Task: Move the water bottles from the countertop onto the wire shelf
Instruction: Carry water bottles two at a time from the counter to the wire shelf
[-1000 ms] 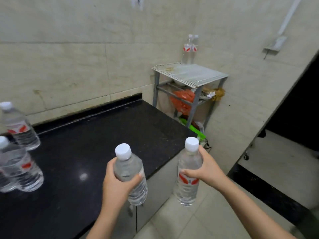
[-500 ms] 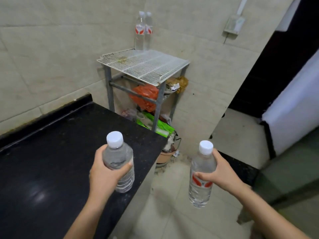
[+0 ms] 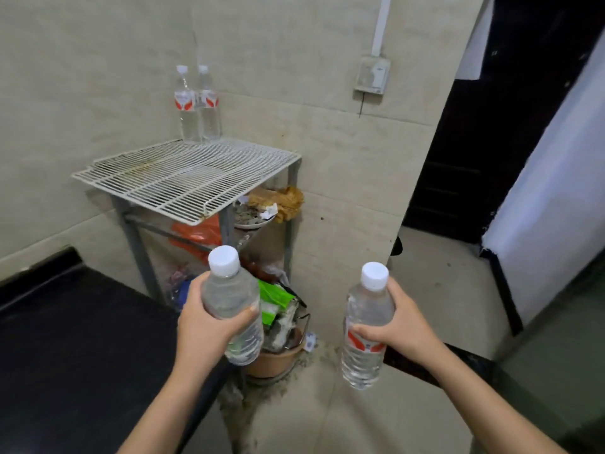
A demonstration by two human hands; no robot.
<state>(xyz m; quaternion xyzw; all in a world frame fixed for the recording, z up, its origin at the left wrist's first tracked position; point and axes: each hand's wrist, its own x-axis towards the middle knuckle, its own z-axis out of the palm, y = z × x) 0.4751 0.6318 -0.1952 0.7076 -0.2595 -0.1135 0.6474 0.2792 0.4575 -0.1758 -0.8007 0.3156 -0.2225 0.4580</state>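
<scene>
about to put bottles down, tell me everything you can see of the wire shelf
The wire shelf is a white wire grid, stained brownish toward its back left, lying flat on a grey metal frame in the wall corner beside the black countertop. Two upright water bottles stand at its back edge. An orange bag and a plate sit under it.
</scene>
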